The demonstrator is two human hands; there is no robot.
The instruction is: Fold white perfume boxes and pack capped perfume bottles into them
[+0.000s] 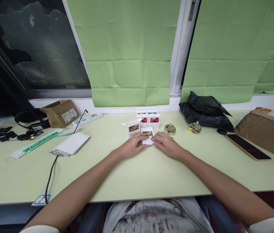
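A small flattened-looking white box (148, 141) with a gold-flower picture lies on the table in front of me. My left hand (133, 145) holds its left side, fingers curled over the edge. On the opposite side my right hand (168, 145) grips the same box, fingertips close to the left ones. Just behind the left hand stands another white box (133, 128) with its top flap open. Several small white boxes with pink flower pictures (154, 120) are stacked behind. Near the right hand sits a round gold-and-clear ornament (170, 129); a similar ornament (195, 127) is farther right.
On the left are a pile of white cards (71, 144), a green-labelled plastic packet (38, 142), an open brown carton (62, 113) and a black cable (51, 171). To the right lie a black plastic bag (207, 111), a phone (247, 147) and a brown parcel (265, 132).
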